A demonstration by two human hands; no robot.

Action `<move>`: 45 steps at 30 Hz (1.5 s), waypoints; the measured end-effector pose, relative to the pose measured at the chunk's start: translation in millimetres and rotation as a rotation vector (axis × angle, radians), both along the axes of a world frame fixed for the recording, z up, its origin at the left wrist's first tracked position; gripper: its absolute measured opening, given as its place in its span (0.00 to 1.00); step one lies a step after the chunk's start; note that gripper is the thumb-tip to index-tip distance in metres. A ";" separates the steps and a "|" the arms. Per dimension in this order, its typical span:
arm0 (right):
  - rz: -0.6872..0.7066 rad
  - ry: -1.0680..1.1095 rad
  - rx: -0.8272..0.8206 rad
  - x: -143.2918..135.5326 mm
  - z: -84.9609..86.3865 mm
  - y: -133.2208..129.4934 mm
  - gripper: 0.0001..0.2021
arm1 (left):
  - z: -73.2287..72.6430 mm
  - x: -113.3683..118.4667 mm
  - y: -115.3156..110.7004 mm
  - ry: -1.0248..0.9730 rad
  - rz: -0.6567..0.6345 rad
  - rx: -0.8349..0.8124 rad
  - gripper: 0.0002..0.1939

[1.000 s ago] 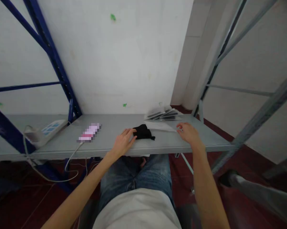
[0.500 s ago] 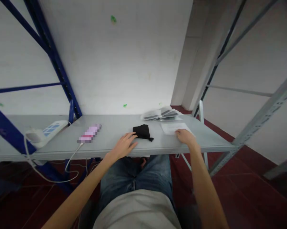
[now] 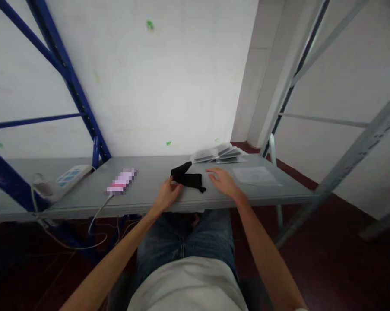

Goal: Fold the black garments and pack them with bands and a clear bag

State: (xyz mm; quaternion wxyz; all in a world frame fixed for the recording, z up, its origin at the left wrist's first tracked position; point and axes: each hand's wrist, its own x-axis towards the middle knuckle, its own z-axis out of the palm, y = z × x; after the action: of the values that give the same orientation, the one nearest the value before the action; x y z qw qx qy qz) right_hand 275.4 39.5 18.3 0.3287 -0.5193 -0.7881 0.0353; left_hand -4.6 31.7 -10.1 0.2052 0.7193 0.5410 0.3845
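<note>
Black cloth [image 3: 191,180] on the grey shelf [image 3: 147,181] formed a sideways V: the lower limb's long axis ran left to right, the upper limb pointed away and rightward. The left hand [image 3: 166,194] touched its left end — whether pinching, one could not tell — while the right hand [image 3: 225,182], fingers parted, stood near its right end.

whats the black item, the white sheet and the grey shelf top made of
Black item: probably soft matte fabric, bending in folds without shine. White sheet: thin and flat, paper or cloudy plastic, can't tell which. Shelf top: likely painted metal, smooth grey with faint sheen.
</note>
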 end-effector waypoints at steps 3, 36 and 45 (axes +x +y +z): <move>0.126 0.011 0.012 -41.6 -11.6 -1.9 0.17 | 11.5 -6.7 0.4 0.088 0.073 -0.078 0.19; -0.093 -0.296 -0.122 -11.7 -20.4 -1.4 0.22 | -4.8 -20.3 0.4 0.393 0.373 0.340 0.37; -0.218 -0.145 -0.038 3.1 -24.0 7.8 0.26 | -1.2 -46.7 17.5 0.419 0.253 0.290 0.27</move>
State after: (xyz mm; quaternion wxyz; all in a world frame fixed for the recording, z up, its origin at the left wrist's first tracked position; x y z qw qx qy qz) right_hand 278.5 47.3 -5.7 0.2631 -0.6092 -0.7477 -0.0235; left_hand -51.4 49.3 -11.3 -0.0656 0.7316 0.5965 0.3234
